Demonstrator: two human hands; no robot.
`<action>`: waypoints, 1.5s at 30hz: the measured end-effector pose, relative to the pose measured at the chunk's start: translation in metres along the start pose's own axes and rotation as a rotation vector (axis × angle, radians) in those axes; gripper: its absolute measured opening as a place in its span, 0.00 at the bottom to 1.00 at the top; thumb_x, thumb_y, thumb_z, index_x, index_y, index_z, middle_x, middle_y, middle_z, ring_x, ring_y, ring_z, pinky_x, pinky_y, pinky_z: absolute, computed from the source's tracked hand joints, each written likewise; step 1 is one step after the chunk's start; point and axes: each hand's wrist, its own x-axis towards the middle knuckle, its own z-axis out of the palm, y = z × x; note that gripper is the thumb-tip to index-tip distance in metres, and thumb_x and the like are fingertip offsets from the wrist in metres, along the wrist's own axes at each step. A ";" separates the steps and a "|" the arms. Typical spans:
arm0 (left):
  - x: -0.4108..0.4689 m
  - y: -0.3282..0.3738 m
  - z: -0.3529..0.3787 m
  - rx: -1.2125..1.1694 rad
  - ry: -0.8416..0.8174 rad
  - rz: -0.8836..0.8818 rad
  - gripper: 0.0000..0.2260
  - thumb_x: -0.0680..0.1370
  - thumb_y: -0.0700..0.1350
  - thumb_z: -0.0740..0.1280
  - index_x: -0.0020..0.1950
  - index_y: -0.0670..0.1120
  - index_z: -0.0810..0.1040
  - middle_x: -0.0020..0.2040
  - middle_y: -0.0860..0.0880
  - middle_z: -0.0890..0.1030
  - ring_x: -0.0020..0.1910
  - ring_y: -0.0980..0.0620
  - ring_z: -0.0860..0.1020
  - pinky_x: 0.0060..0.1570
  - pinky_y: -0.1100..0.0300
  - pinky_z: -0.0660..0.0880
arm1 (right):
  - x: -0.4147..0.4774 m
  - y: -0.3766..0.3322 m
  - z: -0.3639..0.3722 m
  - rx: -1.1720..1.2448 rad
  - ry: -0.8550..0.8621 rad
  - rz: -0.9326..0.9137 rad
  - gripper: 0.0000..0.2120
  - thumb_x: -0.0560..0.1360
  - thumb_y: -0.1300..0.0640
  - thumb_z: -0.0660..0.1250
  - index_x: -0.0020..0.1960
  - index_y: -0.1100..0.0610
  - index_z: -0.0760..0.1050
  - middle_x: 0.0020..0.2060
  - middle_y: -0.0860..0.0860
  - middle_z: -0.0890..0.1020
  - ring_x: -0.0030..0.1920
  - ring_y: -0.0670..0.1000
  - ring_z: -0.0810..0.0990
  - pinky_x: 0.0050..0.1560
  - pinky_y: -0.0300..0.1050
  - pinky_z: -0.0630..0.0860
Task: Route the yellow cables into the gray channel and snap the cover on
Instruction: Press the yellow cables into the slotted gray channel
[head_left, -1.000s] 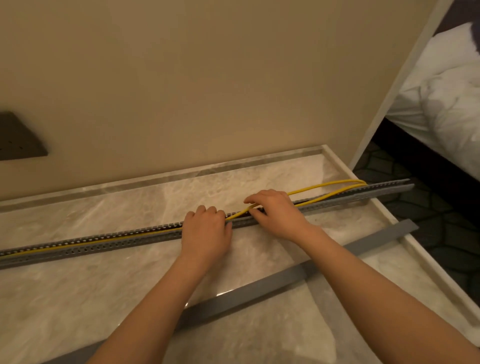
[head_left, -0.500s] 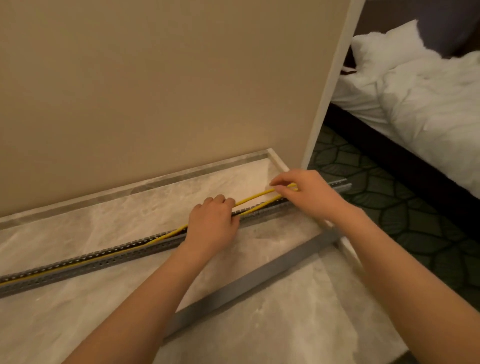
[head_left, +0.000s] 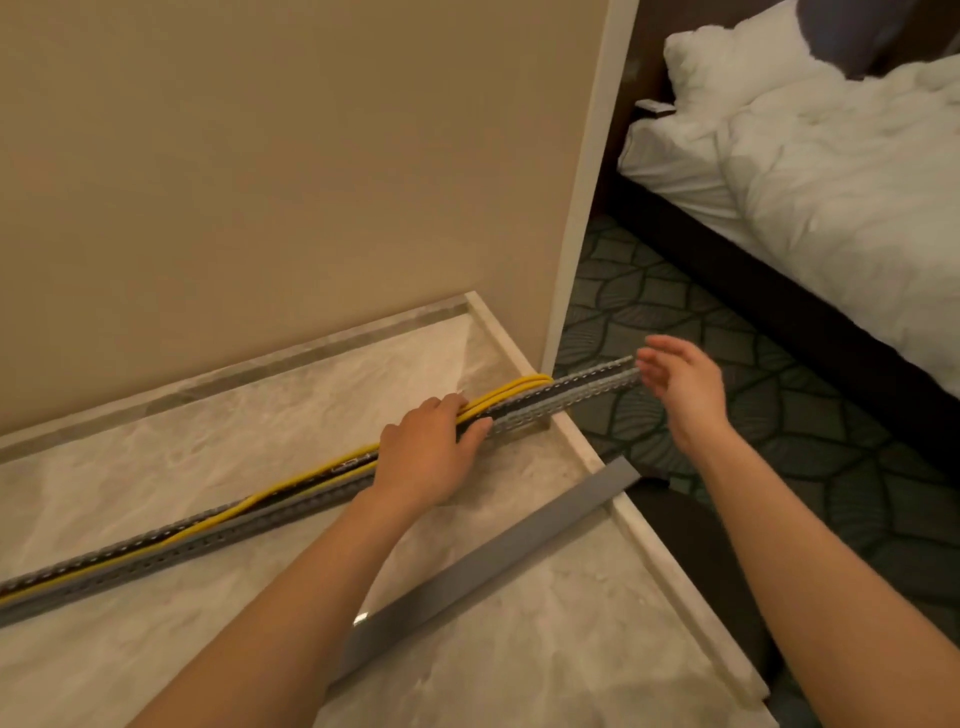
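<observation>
Left hand (head_left: 426, 452) flat on yellow cables (head_left: 514, 389), fingers together, pressing them onto the gray channel (head_left: 576, 397); cable loop sticks out just past its fingertips; right hand (head_left: 685, 387) loosely spread by the channel end, holding nothing; cover (head_left: 493, 561) lies loose, back toward the wrists

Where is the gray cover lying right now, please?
In the head view, the gray cover lies loose on the marble ledge, nearer the person than the channel.

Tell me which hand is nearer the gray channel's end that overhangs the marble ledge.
Right. The right hand is open just beside the channel end, fingertips almost at it. The left hand rests farther back, on the yellow cables.
</observation>
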 end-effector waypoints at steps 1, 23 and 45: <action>0.001 0.000 0.001 -0.001 0.004 0.001 0.17 0.78 0.59 0.56 0.61 0.51 0.71 0.52 0.50 0.77 0.49 0.47 0.76 0.49 0.48 0.74 | 0.003 0.016 0.001 -0.060 -0.049 0.050 0.11 0.77 0.65 0.59 0.57 0.58 0.75 0.45 0.50 0.81 0.45 0.47 0.79 0.47 0.38 0.76; -0.005 -0.007 0.013 -0.061 0.123 0.003 0.16 0.78 0.60 0.55 0.60 0.58 0.73 0.47 0.56 0.79 0.46 0.53 0.75 0.50 0.54 0.69 | 0.011 0.095 0.013 -0.348 -0.642 0.595 0.09 0.78 0.54 0.61 0.43 0.56 0.77 0.34 0.50 0.82 0.34 0.48 0.81 0.33 0.39 0.75; -0.001 -0.008 0.013 -0.068 0.061 -0.019 0.14 0.78 0.60 0.54 0.60 0.59 0.72 0.48 0.56 0.78 0.48 0.52 0.74 0.49 0.54 0.65 | 0.065 -0.008 -0.046 -0.228 -0.636 0.228 0.06 0.72 0.54 0.68 0.36 0.50 0.78 0.30 0.46 0.69 0.32 0.45 0.64 0.35 0.41 0.61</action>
